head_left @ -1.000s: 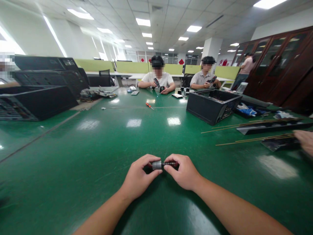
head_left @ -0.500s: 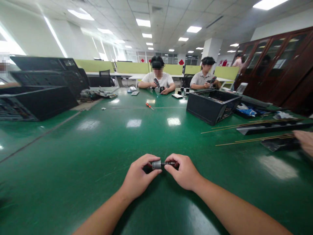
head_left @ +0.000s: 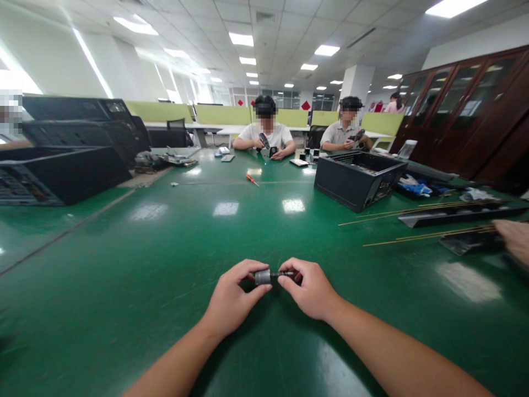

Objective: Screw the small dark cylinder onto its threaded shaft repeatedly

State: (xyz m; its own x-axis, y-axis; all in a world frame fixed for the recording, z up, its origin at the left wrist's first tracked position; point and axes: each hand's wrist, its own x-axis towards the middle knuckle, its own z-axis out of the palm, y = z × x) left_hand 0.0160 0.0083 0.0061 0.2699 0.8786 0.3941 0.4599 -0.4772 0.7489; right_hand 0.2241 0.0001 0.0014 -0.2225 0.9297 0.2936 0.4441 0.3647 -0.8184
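Observation:
My left hand [head_left: 231,298] is closed on a short grey metal cylinder [head_left: 262,277], thumb and fingers along its sides. A thin dark ridged shaft [head_left: 276,275] comes out of the cylinder's right end. Around the far end of that shaft, the thumb and fingers of my right hand [head_left: 308,289] are pinched. Cylinder and shaft lie in one line, roughly level, just above the green table [head_left: 198,237]. My fingers cover the cylinder's left end and the shaft's right end.
An orange screwdriver [head_left: 251,179] lies further off. Black computer cases stand at left [head_left: 95,171] and right [head_left: 343,182]. Thin brass-coloured rods [head_left: 392,214] reach in from the right, near another person's hand [head_left: 512,237]. Two people across the table hold power drills.
The cylinder has shifted very slightly left in my left hand's grip, and a little more shaft shows between my hands. The right hand has barely moved.

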